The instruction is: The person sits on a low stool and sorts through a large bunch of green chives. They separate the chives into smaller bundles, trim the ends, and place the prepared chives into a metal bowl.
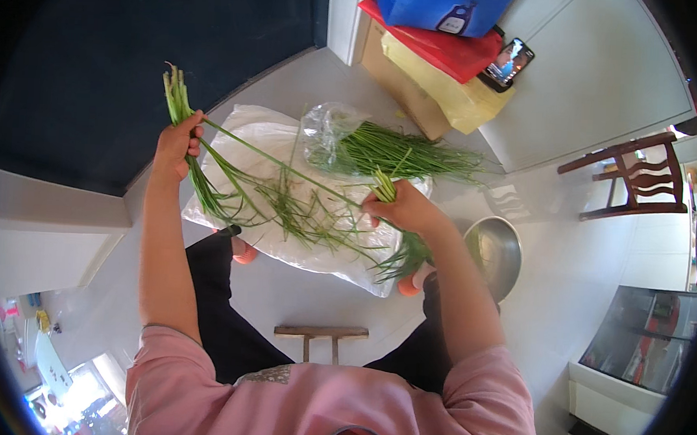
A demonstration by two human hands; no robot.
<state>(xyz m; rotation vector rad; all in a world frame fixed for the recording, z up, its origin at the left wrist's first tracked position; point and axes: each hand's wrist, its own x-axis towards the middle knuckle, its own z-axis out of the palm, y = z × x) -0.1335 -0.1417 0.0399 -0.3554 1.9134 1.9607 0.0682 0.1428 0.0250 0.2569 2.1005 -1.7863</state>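
My left hand [178, 145] grips a bunch of long green vegetable stalks [178, 93], pale cut ends upward and leaves hanging below. In my right hand [407, 206] is a smaller bunch [384, 187], its leafy ends drooping beneath the wrist. One long stalk [280, 164] stretches between both hands. Below them a white plastic sheet [249, 131] lies on the floor, strewn with loose green stems and leaves [301, 215]. At its far edge a thick pile of green stalks [408, 150] sticks out of a clear plastic bag [328, 125].
A metal basin [509, 255] stands right of my right forearm. Beyond the sheet are a cardboard box [386, 66], a yellow bag [478, 109], a red bag [440, 51], a blue bag [419, 5] and a lit phone [513, 61]. A wooden chair [634, 179] is at right.
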